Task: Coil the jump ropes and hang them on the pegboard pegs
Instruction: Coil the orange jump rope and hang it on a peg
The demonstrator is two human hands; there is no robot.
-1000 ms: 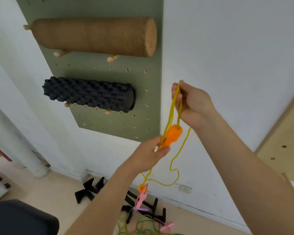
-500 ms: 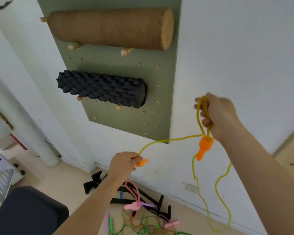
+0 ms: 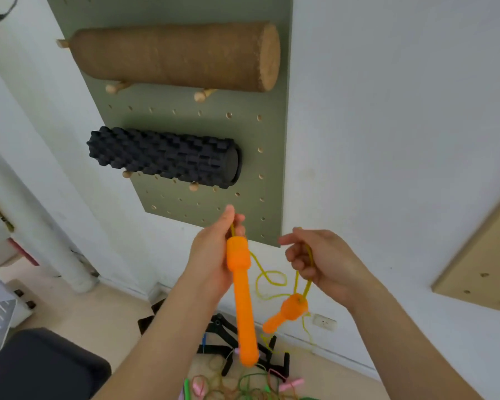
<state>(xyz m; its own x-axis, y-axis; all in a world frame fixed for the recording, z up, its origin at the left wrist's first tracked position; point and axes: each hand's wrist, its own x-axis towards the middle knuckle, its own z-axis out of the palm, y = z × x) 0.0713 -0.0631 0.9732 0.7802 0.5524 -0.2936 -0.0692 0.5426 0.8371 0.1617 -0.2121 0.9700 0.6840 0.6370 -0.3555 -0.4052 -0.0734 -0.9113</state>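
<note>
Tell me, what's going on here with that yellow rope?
A person is gathering up a yellow jump rope in front of a green pegboard. The left hand grips one orange handle near its top. The right hand holds loops of the rope, with the second handle dangling below it. Nothing of it hangs on the pegboard yet; the board carries a cork roller and a black foam roller. More tangled ropes lie on the floor below.
</note>
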